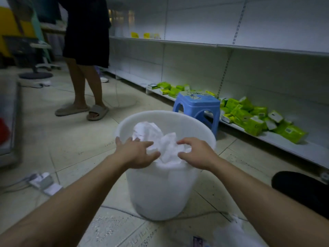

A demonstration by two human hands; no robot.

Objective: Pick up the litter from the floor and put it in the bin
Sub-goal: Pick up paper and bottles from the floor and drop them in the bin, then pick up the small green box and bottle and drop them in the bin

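A white translucent plastic bin [160, 189] stands on the tiled floor in front of me. Crumpled white paper [160, 138] fills its top and rises above the rim. My left hand [137, 152] rests on the near left of the paper with fingers spread. My right hand [195, 152] is on the near right of it, fingers curled over the paper's edge. Both hands press on the paper at the bin's mouth. More white litter [235, 229] lies on the floor at the bottom right, beside a small printed wrapper [198, 241].
A blue plastic stool [197, 107] stands just behind the bin. Low white shelves [267, 138] with green packets [249, 116] run along the right. A person in slippers [85, 86] stands at the back left. A power strip [44, 182] and cables lie on the floor left.
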